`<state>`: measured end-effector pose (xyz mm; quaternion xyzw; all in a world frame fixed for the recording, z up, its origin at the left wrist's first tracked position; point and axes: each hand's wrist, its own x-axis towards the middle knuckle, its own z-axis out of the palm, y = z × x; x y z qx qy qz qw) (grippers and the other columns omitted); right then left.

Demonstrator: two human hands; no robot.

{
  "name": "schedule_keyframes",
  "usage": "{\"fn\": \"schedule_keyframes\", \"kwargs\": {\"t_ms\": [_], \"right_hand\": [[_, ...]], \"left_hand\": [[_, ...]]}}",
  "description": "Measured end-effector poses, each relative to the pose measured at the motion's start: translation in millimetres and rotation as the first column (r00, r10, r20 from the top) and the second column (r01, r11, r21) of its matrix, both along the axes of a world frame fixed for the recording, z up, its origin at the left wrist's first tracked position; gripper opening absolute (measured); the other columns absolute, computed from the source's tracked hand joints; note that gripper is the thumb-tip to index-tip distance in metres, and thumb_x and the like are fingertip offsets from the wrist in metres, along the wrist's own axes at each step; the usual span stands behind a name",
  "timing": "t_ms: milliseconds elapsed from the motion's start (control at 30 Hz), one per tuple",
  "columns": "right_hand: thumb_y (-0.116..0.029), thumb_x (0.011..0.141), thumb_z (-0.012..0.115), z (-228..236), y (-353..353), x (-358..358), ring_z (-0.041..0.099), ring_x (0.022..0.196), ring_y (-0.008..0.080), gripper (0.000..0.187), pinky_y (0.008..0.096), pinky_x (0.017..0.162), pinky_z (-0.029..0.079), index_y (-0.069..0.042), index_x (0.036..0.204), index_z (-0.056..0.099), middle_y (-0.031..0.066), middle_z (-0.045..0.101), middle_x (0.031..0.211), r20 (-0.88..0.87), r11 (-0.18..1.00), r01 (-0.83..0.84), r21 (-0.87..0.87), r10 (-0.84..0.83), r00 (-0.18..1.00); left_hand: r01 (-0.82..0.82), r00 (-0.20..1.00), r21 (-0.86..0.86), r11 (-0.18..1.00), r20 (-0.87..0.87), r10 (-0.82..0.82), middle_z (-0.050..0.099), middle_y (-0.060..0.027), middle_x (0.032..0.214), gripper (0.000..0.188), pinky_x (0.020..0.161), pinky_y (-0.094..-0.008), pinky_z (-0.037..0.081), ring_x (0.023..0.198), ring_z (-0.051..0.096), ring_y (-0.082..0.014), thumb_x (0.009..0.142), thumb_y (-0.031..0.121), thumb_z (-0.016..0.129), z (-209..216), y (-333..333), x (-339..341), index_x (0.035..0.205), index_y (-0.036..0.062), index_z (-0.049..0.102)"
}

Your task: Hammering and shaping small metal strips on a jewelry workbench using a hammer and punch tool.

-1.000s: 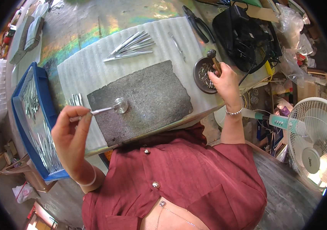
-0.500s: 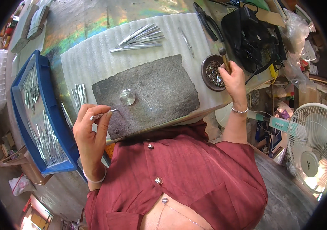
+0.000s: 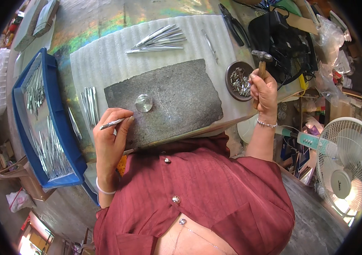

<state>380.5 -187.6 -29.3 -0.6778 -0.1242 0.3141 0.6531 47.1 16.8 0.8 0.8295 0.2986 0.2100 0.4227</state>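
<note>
Fan point(image 3: 343, 161): white-caged, placed at the far right
Pliers point(image 3: 235, 26): black-handled, laid open-handled on the tabletop point(image 3: 104, 21)
Black bundle point(image 3: 274, 38): set just beside the pliers, its exact kind not made out
Clear plastic wrapping point(image 3: 332, 38): heaped, crumpled, at upper right
Grey blocks point(image 3: 29, 27): laid side by side at upper left
White bag point(image 3: 19, 201): seen at lower left, marked with red

Small, unclear lettering point(image 3: 339, 185) marks the fan hub point(image 3: 341, 179).

hammer point(image 3: 262, 68): turned, right of bowl point(image 3: 229, 81) | metal rod point(image 3: 111, 124): drawn away from disc point(image 3: 143, 103)
</note>
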Motion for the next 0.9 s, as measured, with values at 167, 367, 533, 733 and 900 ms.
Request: {"fn": "schedule_keyframes", "kwargs": {"t_ms": [167,367,533,733,900], "right_hand": [[-0.007,0.083,0.062,33.5,14.1,-39.6,0.037,0.043,0.0,0.006,0.0161,0.036,0.025,-0.004,0.084,0.057,-0.0041,0.05,0.062,-0.043,0.983,-0.179,-0.027,0.178,0.983],[-0.005,0.081,0.064,61.8,56.8,-107.7,0.04,0.059,0.0008,0.007,0.0188,0.051,0.031,-0.003,0.084,0.059,-0.0064,0.047,0.067,-0.19,0.765,-0.641,-0.065,0.621,0.76],[-0.003,0.083,0.062,56.6,72.4,-143.1,0.045,0.067,0.0027,0.01,0.0199,0.057,0.037,0.001,0.091,0.058,-0.0046,0.051,0.075,-0.141,0.661,-0.75,0.03,0.745,0.652],[-0.003,0.084,0.06,67.4,83.2,-150.5,0.047,0.066,0.0027,0.006,0.0185,0.057,0.038,-0.001,0.087,0.056,-0.0025,0.054,0.076,-0.231,0.698,-0.716,0.012,0.698,0.677],[-0.003,0.085,0.059,69.8,87.2,-169.7,0.049,0.066,0.0028,0.004,0.0178,0.057,0.038,-0.001,0.085,0.055,-0.0008,0.056,0.075,-0.173,0.783,-0.62,0.054,0.619,0.766]], "left_hand": [[-0.056,0.992,-0.288,0.956,0.088,0.085,0.061,-0.0097,0.084,0.015,0.067,-0.0258,0.046,0.076,0.059,-0.0174,0.08,-0.001,0.063,1.5,-6.8,-8.8,0.095,0.0004,0.063],[0.272,0.95,-0.158,0.949,0.201,-0.239,0.056,-0.0101,0.079,0.029,0.061,-0.0318,0.046,0.068,0.057,-0.0238,0.079,-0.004,0.06,29.4,-22.5,16.3,0.106,0.0047,0.063],[0.304,0.921,0.014,0.953,0.25,-0.297,0.059,-0.0112,0.087,0.036,0.061,-0.0304,0.047,0.07,0.06,-0.0254,0.075,-0.005,0.064,14.9,-26.4,16.4,0.109,0.0047,0.063],[0.193,0.939,-0.045,0.98,0.299,-0.171,0.061,-0.0113,0.084,0.026,0.062,-0.0303,0.048,0.071,0.062,-0.0239,0.079,-0.004,0.061,10.9,-25.9,1.9,0.104,0.0025,0.062],[0.246,0.862,-0.808,0.536,0.435,0.259,0.065,-0.0101,0.093,0.016,0.07,-0.0239,0.052,0.077,0.064,-0.0147,0.094,0.009,0.053,5.2,-28.3,-7.8,0.106,-0.0008,0.057]]}}
